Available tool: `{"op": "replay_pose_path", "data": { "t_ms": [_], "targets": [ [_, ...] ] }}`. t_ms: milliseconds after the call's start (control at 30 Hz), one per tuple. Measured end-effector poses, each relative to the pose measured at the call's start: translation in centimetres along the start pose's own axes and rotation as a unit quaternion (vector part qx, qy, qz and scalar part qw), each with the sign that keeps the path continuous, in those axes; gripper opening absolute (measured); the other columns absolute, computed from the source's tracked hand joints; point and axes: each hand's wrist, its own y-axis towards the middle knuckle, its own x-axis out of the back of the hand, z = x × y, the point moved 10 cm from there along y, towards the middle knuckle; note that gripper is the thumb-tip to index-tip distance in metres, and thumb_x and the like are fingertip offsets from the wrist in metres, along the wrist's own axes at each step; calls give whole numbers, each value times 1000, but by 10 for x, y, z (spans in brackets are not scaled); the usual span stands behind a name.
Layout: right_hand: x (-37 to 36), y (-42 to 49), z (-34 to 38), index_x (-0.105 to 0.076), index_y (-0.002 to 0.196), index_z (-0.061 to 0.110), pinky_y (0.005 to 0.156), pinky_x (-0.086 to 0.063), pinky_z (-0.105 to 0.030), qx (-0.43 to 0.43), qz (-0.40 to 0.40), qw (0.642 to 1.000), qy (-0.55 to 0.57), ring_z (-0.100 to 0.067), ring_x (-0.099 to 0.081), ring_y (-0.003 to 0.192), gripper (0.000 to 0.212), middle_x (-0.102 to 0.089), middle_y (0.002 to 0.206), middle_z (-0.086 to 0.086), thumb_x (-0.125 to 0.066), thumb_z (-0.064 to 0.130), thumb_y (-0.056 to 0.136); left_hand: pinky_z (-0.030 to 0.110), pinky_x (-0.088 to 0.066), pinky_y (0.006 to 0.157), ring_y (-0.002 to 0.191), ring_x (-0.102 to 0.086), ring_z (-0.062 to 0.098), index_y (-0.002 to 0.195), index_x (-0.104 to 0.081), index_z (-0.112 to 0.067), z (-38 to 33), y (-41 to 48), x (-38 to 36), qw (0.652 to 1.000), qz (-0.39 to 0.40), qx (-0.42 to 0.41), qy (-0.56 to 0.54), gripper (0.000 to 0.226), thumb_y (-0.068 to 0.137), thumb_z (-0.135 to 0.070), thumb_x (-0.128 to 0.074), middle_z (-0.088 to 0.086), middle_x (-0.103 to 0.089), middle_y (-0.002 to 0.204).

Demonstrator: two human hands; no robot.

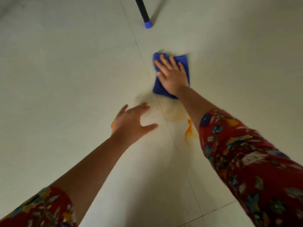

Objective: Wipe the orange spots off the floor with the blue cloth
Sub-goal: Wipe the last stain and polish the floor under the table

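Pressing a folded, deep-blue rectangular cloth (157,88) flat against the pale tiled floor (65,79) with the right hand (173,77), fingers straight and spread on top rather than curled round it. Sitting just right of the thin dark grout line (139,49), beyond the stains and well short of the black pole with the blue tip (148,24). Showing, just near of the cloth, a faint, thinned yellow-orange smear (173,114) across the grout line, probably wiped once already and needing another pass. Not yet cleaned, by the look of it: a bright orange splash (188,131) just beside the right forearm, partly hidden by the red floral sleeve (246,153), and a small orange fleck (112,125) peeking out at the edge of the left hand (131,122). Keeping that left hand released, fingers loose and splayed, holding nothing; touching the floor or hovering above it, cannot tell. Lying with the cloth's long axis running away from the person, near short edge pointing back at the smear, far short edge pointing roughly toward the pole, close to parallel with the grout line. Judging the job well under half done.
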Motion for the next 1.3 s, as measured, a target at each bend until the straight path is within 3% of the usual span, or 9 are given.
{"op": "replay_pose_path", "data": {
  "t_ms": [133, 300, 367, 500, 600, 767, 1000, 1133, 1300],
  "targets": [
    [-20, -13, 60, -19, 151, 40, 119, -5, -39, 198, 47, 979, -9, -13, -8, 149, 50, -13, 161, 16, -24, 41, 101, 32, -21, 114, 143, -25, 15, 148, -30, -28, 79, 18, 39, 993, -40, 102, 50, 61, 94, -51, -45, -8, -21, 158],
    [-5, 52, 15, -21, 152, 38, 120, -6, -43, -49, -23, 998, 25, -17, -8, 150, 50, -11, 161, 15, -28, 39, 102, 34, -22, 114, 147, -11, 10, 151, -16, -37, 140, 17, 39, 985, -23, 135, 102, 54, 99, -44, -29, -17, -5, 159],
    [-5, 68, 42, -19, 152, 37, 119, -3, -43, -62, -26, 997, 35, -18, -6, 150, 51, -9, 162, 14, -29, 40, 102, 30, -24, 113, 147, -10, 10, 151, -14, -37, 132, 16, 34, 987, -33, 134, 87, 55, 99, -46, -30, -18, -5, 159],
    [-27, 61, 144, -20, 152, 39, 119, -5, -41, 144, 12, 990, 2, -17, -10, 150, 51, -13, 161, 15, -23, 44, 101, 30, -28, 111, 147, -9, 9, 151, -11, -39, 133, 16, 36, 986, -43, 138, 83, 56, 99, -48, -29, -20, -4, 158],
    [-35, 29, 138, -27, 149, 39, 117, -11, -39, 281, 44, 959, -13, -14, -18, 148, 53, -24, 158, 15, -19, 47, 98, 30, -35, 106, 146, -4, 4, 149, -5, -46, 141, 15, 37, 987, -39, 135, 78, 54, 99, -50, -25, -27, 2, 156],
    [-10, 71, 39, -27, 149, 41, 119, -10, -44, 49, -6, 999, 16, -16, -14, 149, 48, -19, 159, 16, -26, 42, 101, 28, -37, 102, 146, 2, 1, 148, 4, -49, 144, 16, 33, 988, -14, 134, 81, 54, 99, -51, -20, -30, 11, 155],
    [-34, -32, 105, -31, 148, 38, 116, -10, -38, 258, 77, 963, -11, -15, -18, 148, 54, -24, 158, 15, -21, 44, 96, 34, -24, 113, 147, -6, 9, 151, -15, -36, 141, 22, 38, 984, 33, 164, 61, 57, 98, -53, -24, -19, -2, 159],
    [-4, -31, -25, -24, 150, 41, 118, -15, -47, 65, 38, 997, 1, -18, -13, 149, 56, -18, 160, 15, -16, 48, 95, 37, -26, 112, 146, -16, 14, 152, -19, -26, 112, 22, 40, 979, 59, 174, 85, 75, 90, -69, -27, -10, -5, 161],
    [1, -140, -82, -21, 151, 40, 119, -12, -48, -33, 26, 999, 31, -18, -8, 150, 53, -13, 161, 15, -19, 46, 98, 37, -9, 120, 148, 2, 11, 153, -3, -24, 9, -8, 0, 993, 66, -2, 93, 102, 77, -78, -44, -8, 13, 160]
  ]
}}
